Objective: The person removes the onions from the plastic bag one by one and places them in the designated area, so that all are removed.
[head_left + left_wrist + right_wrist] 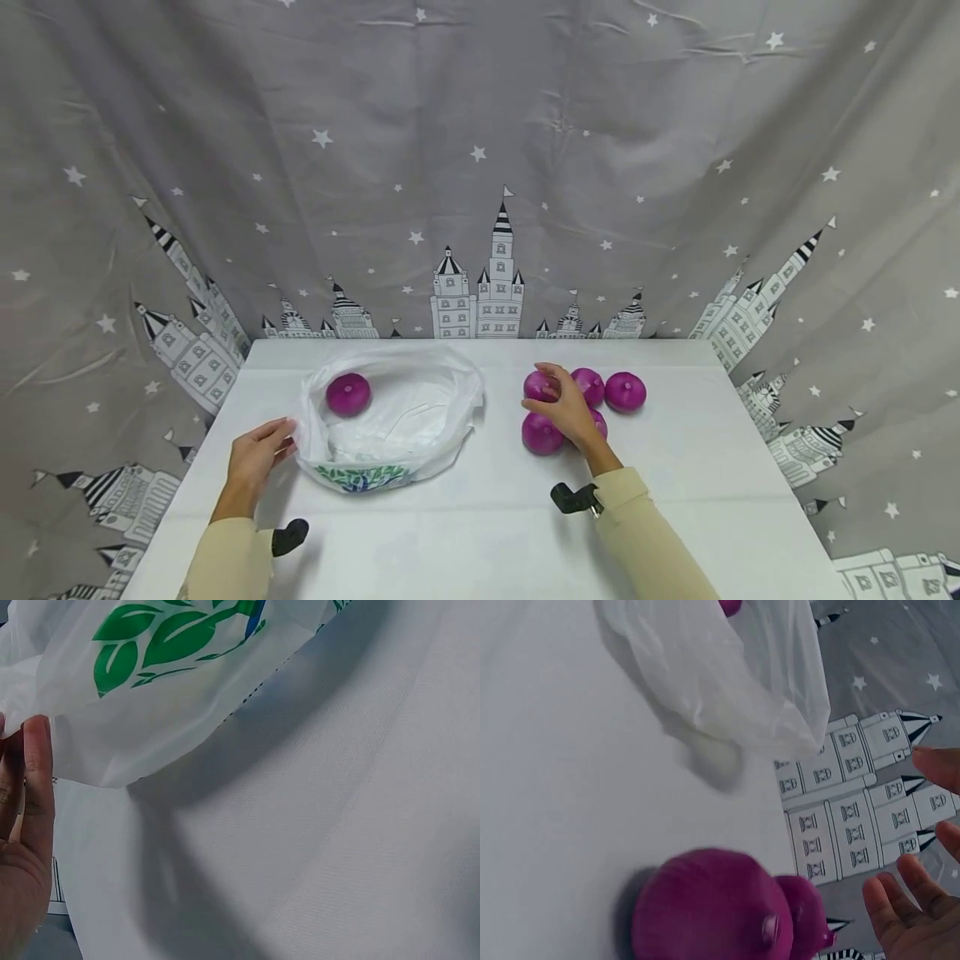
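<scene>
A white plastic bag (pixel 442 454) with a green leaf print lies wide open at the left of the table. Inside it, near its left side, is one round purple onion (pixel 348 394). My left hand (pixel 257 454) pinches the bag's left rim; the left wrist view shows fingertips (pixel 37 750) at the plastic. Over a group of several purple onions (pixel 625 392) on the right, my right hand (pixel 566 407) reaches with thumb and fingers spread apart and nothing between them. It partly covers the group. The right wrist view has a large onion (pixel 712 907) with a short stub below the hand.
A white cloth covers the table (pixel 480 542). Behind it hangs a grey curtain (pixel 480 108) printed with castles and stars. Dark wrist mounts (pixel 573 498) stick out inward from both sleeves.
</scene>
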Demonstrator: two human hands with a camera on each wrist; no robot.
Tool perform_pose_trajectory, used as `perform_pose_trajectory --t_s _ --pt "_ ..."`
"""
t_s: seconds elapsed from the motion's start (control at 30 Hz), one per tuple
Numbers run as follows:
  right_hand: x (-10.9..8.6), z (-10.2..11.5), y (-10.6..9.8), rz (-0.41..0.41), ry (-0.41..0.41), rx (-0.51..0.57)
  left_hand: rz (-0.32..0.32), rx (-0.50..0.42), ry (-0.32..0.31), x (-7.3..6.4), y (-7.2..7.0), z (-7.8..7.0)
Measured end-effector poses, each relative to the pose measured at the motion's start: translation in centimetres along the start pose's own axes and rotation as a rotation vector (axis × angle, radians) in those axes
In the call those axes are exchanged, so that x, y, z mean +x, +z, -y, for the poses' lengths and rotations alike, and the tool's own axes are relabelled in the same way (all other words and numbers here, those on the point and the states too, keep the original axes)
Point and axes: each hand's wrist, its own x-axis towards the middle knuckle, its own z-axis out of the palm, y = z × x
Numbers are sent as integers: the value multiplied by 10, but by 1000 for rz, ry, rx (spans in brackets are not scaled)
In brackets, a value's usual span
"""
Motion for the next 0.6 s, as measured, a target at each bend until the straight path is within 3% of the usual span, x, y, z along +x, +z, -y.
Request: perform_pose_trajectory --t_s 0.27,0.6 --pt "17 6 28 151 -87 95 13 48 6 -4 0 -1" --pt "31 17 68 229 -103 146 64 75 24 -5 -1 -6"
